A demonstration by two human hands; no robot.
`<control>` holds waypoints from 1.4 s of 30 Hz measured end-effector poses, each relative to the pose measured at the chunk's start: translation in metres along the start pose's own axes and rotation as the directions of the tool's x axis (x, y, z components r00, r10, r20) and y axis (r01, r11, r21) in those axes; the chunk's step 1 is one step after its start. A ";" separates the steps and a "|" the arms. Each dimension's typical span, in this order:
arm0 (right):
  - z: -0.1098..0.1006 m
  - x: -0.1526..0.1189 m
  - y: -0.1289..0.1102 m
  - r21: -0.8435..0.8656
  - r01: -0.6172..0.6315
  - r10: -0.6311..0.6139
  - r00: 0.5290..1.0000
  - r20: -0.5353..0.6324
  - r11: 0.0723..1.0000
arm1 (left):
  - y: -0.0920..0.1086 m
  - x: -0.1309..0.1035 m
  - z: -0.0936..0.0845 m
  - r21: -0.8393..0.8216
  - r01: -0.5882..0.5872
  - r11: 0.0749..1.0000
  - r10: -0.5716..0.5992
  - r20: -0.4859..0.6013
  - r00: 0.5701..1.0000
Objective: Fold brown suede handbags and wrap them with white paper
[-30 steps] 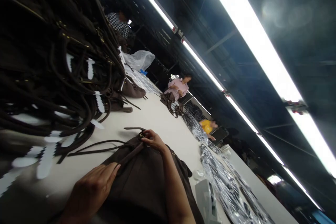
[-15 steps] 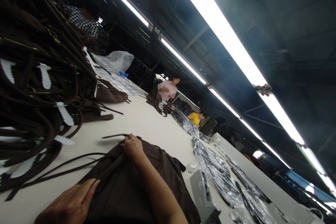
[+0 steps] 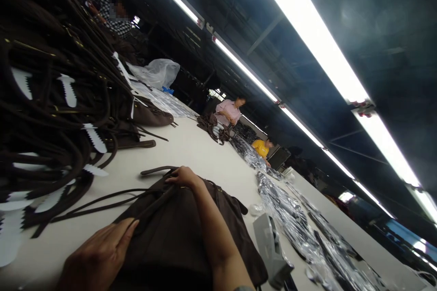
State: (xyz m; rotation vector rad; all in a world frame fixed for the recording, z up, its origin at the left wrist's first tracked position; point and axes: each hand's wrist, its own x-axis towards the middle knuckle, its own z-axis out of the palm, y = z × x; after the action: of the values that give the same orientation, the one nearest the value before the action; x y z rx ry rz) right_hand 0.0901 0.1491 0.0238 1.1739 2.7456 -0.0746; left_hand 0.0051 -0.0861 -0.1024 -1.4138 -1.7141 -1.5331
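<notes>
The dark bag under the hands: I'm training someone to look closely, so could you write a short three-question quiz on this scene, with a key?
1. Multiple choice. What do the left hand and the right hand both touch?
A) the ceiling lamps
B) the dark bag
C) the clear plastic sheet

2. True or false: the right hand sits higher in the picture than the left hand.

3. Fill in: the toothed strips among the dark pile at the picture's left are ____ in colour.

Key: 1 B; 2 true; 3 white.
</notes>
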 end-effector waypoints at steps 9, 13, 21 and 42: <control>0.013 -0.005 -0.010 -0.021 -0.045 0.043 0.996 -0.074 0.999 | 0.014 0.016 -0.019 0.113 -0.097 0.989 0.096 0.015 0.995; 0.010 -0.004 -0.004 0.014 0.000 0.000 1.000 -0.031 1.000 | 0.013 0.014 -0.016 0.130 -0.110 0.985 0.108 0.020 0.994; 0.006 -0.004 0.012 0.184 0.024 -0.020 1.000 -0.022 0.983 | 0.016 0.021 -0.019 0.148 -0.159 0.976 0.158 0.017 0.987; 0.023 0.005 -0.004 0.074 -0.176 0.187 0.961 -0.201 0.982 | 0.015 0.022 -0.018 0.133 -0.173 0.976 0.175 -0.006 0.985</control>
State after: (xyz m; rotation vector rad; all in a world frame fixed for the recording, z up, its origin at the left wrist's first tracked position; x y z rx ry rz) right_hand 0.0870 0.1472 0.0003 1.5242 2.8099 -0.0063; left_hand 0.0048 -0.0959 -0.0715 -1.4366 -1.6035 -1.3100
